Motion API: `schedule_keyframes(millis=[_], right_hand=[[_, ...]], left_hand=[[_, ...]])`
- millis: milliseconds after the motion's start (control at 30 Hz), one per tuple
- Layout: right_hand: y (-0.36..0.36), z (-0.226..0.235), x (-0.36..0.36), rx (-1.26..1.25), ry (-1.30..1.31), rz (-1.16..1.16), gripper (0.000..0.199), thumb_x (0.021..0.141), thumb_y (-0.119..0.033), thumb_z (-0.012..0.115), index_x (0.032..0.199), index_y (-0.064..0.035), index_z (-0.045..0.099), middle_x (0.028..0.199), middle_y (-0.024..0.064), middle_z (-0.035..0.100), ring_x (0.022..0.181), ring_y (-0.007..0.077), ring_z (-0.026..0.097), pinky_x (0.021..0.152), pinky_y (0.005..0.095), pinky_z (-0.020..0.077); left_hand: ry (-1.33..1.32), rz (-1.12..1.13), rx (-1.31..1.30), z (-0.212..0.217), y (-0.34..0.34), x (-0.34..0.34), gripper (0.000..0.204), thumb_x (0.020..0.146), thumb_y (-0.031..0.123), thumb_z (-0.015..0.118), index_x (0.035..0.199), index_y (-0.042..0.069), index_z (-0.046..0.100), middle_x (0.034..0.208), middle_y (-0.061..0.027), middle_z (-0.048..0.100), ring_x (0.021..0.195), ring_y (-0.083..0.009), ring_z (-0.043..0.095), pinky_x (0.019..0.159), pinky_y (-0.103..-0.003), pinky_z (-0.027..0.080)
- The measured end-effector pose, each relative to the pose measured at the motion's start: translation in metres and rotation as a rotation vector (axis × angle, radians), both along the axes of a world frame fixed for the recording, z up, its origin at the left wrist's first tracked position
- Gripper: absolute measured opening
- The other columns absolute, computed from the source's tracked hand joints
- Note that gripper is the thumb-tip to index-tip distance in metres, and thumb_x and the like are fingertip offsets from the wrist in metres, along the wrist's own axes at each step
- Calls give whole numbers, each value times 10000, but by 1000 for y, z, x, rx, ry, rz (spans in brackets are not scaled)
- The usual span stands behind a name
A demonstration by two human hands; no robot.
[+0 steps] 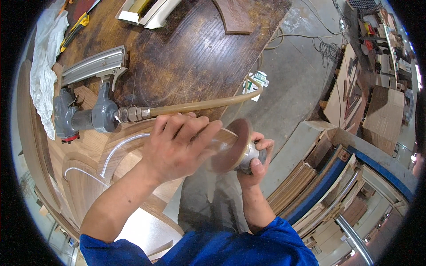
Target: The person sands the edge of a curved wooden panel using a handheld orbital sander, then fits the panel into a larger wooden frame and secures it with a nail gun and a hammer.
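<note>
My left hand (pixel 177 144) presses flat on a curved wooden piece (pixel 117 146) that lies at the edge of the dark wooden worktable (pixel 191 53). My right hand (pixel 256 162) grips a small metal sander (pixel 253 156) whose round brown sanding disc (pixel 233 144) sits against the end of that wooden piece. Fingers of the left hand cover the piece's end just before the disc.
A grey pneumatic nail gun (pixel 88 106) with a tan air hose (pixel 204 105) lies on the table just beyond my left hand. White cloth (pixel 44 66) lies at the left. Stacked wood boards and cartons (pixel 319 177) stand on the floor at the right.
</note>
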State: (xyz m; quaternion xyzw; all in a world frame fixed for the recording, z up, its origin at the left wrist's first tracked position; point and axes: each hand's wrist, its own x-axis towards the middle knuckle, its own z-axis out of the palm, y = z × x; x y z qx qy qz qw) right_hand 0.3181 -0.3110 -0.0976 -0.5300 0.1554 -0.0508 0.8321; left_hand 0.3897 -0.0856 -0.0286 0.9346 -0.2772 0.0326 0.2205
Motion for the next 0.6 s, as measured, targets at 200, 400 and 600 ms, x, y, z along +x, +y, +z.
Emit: schedule_keyframes(millis=[200,400,600], right_hand=[[2,7,3,4,19,-7,479,827,-333,777,1121,-120,464,1174,152,554,1110,262,572,1011,405,501],[1,6,2,25,25,-2,488,829,-354,781,1118,-120,465,1170,155,550,1107,259,571,1004,393,500],[4,8,5,-8,25,-5,491,827,-359,786,1109,-118,463,1163,156,550,1100,258,571,993,382,496]], left_hand=[[-9,2,-6,0,-1,0,589,865,475,771,1371,189,681,1227,-8,610,1118,-246,561,951,-431,424],[-2,1,-8,1,0,0,606,842,464,790,1373,191,682,1232,-9,601,1127,-248,558,959,-434,426],[0,4,-1,0,1,-1,607,841,461,792,1374,191,683,1224,-11,602,1131,-252,560,959,-438,428]])
